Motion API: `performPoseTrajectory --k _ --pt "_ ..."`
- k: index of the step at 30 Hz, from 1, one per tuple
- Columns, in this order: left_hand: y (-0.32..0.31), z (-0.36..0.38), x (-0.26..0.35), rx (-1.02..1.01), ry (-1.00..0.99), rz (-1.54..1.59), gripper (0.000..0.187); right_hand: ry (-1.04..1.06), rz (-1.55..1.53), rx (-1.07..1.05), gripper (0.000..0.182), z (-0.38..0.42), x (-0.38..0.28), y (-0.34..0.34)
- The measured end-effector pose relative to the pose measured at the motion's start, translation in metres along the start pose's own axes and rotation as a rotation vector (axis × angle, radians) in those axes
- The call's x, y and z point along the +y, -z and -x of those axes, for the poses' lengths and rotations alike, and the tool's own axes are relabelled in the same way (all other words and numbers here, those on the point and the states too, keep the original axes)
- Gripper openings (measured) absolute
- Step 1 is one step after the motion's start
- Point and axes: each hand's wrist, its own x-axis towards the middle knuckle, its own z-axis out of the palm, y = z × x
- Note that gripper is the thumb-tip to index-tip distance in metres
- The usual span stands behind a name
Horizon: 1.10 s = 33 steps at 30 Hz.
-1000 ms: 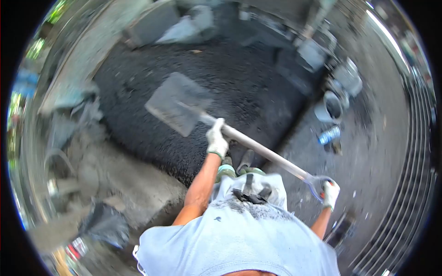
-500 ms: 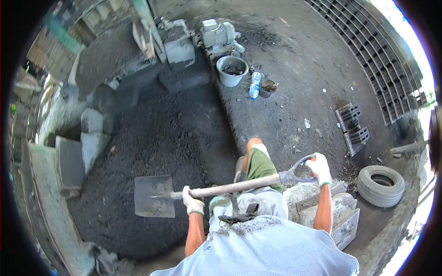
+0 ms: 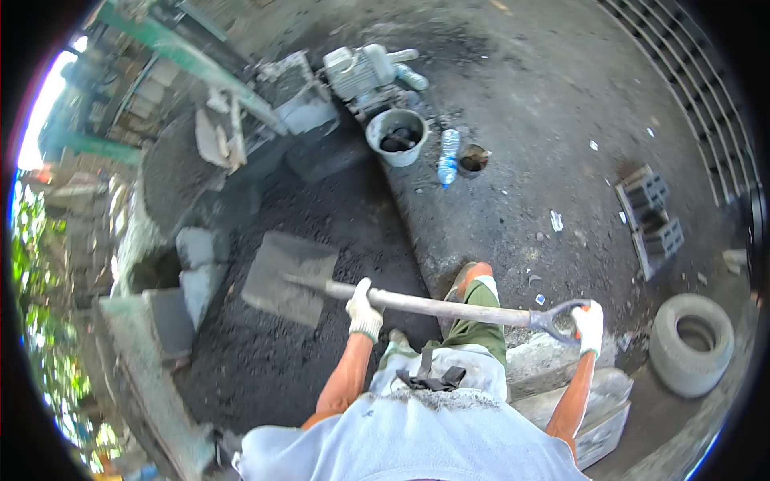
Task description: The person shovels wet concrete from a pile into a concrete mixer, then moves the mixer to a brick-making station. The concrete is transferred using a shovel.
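A shovel (image 3: 449, 308) is held across my body with both gloved hands. My left hand (image 3: 365, 309) wraps round the wooden shaft close to the blade. The flat, square metal blade (image 3: 289, 278) points left over the dark loose material (image 3: 281, 385) in the sunken pit; it looks bare, with no load visible on it. At the other end, my right hand (image 3: 589, 326) is closed on the D-shaped grip. Both hands wear white knitted gloves, the right one showing some orange.
Up on the ledge stand a grey motor (image 3: 353, 74), a bucket (image 3: 396, 137) with dark contents, and a water bottle (image 3: 448, 159). Hollow blocks (image 3: 650, 210) and a tyre (image 3: 691, 345) lie to the right. A low wall (image 3: 148, 361) bounds the pit at left.
The shovel has swung so its blade sits higher in view, tilted, with the grip end lower. Both hands still hold it. My view has shifted, and one leg has moved.
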Motion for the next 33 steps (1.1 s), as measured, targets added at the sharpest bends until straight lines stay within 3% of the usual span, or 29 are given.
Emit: performPoseTrajectory --k 1,2,3,5,8,11,15,20,24,26,30,31,33 --pt "-0.027 0.02 0.0 0.013 -0.056 -0.036 0.027 0.153 0.048 0.175 0.032 -0.041 0.067 -0.013" --pt "-0.048 0.038 0.0 0.028 -0.11 -0.07 0.029 0.168 0.056 0.17 0.026 -0.029 0.044 0.009" --pt "-0.06 0.05 0.0 -0.003 -0.129 -0.092 0.029 -0.038 -0.074 0.009 0.022 -0.015 0.008 0.035" --pt "-0.098 0.086 0.004 -0.023 -0.161 -0.13 0.03 0.039 -0.158 0.088 0.021 -0.036 0.057 0.04" --pt "-0.147 0.122 0.001 -0.078 -0.098 -0.12 0.027 -0.083 -0.303 -0.048 0.013 -0.034 0.056 0.072" --pt "-0.189 0.16 -0.003 -0.108 -0.119 -0.174 0.029 -0.165 -0.359 -0.037 0.012 -0.029 0.045 0.095" --pt "-0.242 0.165 -0.02 -0.137 -0.09 -0.251 0.037 -0.191 -0.403 0.005 0.012 -0.045 0.044 0.116" --pt "-0.316 0.136 -0.057 -0.098 -0.059 -0.278 0.037 -0.247 -0.454 0.038 0.012 -0.087 -0.007 0.143" --pt "-0.384 0.1 -0.092 -0.147 0.03 -0.19 0.043 -0.295 -0.352 0.051 0.013 -0.183 0.001 0.157" --pt "-0.426 0.095 -0.102 -0.081 -0.024 -0.264 0.038 -0.312 -0.384 0.03 0.012 -0.212 -0.062 0.189" --pt "-0.513 0.112 -0.105 -0.04 0.016 -0.232 0.033 -0.299 -0.325 0.057 0.011 -0.283 -0.126 0.229" --pt "-0.52 0.094 -0.112 -0.162 0.035 -0.174 0.037 -0.322 -0.331 0.076 0.011 -0.298 -0.141 0.234" --pt "-0.561 0.096 -0.114 -0.106 -0.001 -0.212 0.041 -0.305 -0.362 0.061 0.011 -0.34 -0.15 0.234"
